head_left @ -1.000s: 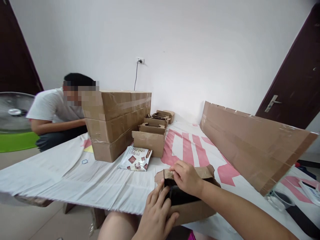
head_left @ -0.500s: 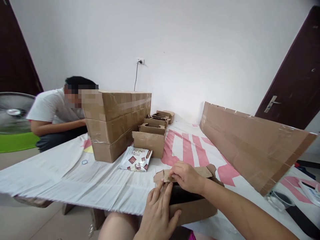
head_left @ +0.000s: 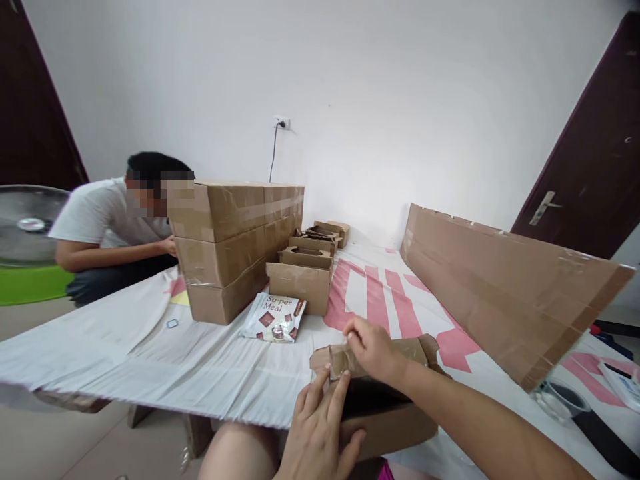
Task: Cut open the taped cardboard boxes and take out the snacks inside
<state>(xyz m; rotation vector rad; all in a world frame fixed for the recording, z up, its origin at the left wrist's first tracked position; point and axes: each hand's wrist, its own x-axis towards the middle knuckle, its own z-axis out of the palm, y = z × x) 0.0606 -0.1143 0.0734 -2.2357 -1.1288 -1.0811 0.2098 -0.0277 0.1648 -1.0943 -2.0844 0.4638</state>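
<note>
A small cardboard box [head_left: 395, 428] with its top open sits at the table's near edge, dark inside. My left hand [head_left: 320, 423] rests on the box's left side, fingers spread, two fingertips touching the upturned flap and the thumb along the near wall. Over that flap is my right hand [head_left: 373, 350], its fingers curled closed. Anything pinched in them is hidden. A shiny strip that looks like brown tape [head_left: 341, 362] lies on the flap just beneath the right hand.
A white "Super Meal" packet [head_left: 275, 318] lies beyond the box. Behind it run open cartons [head_left: 303, 287] and a stack of sealed cartons [head_left: 240, 233]. A person [head_left: 110, 227] crouches at left. A tall cardboard panel [head_left: 500, 287] and a clear cup [head_left: 565, 399] stand at right.
My right hand has lifted slightly off the flap, its fingers curling tighter and uncovering the shiny strip. My left hand stays on the box.
</note>
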